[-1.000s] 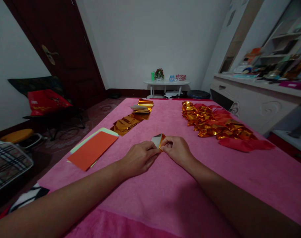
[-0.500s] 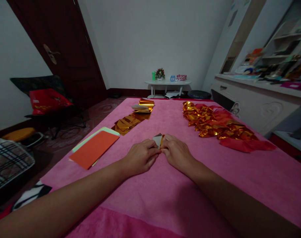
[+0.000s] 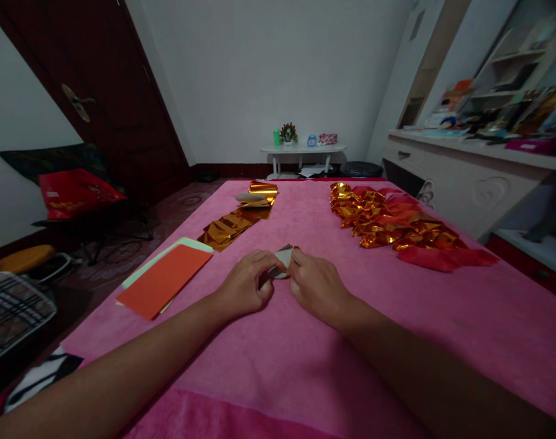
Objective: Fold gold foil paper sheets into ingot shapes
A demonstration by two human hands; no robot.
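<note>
A small folded piece of foil paper [image 3: 283, 256], its pale grey side showing, is between my two hands just above the pink cloth. My right hand [image 3: 315, 281] is closed, pinching the paper's right edge with thumb and fingers. Curled around the left side, my left hand [image 3: 248, 283] has its fingers on the paper and its thumb a little lower. The fingers hide part of the folds. Beyond my left hand lie flat gold foil sheets [image 3: 230, 228], and nearer on the left is a stack topped by an orange paper sheet [image 3: 166, 280].
Crumpled gold foil pieces with red parts [image 3: 383, 219] lie in a row at the right on the pink cloth [image 3: 278, 378]. A white side table [image 3: 300, 149] stands by the far wall. At right is a cluttered white dresser [image 3: 479, 164]; a red bag [image 3: 79, 194] rests on a chair at left.
My left thumb and fingers have spread slightly and shifted left along the paper. More of its grey side shows. The whole view has turned slightly right.
</note>
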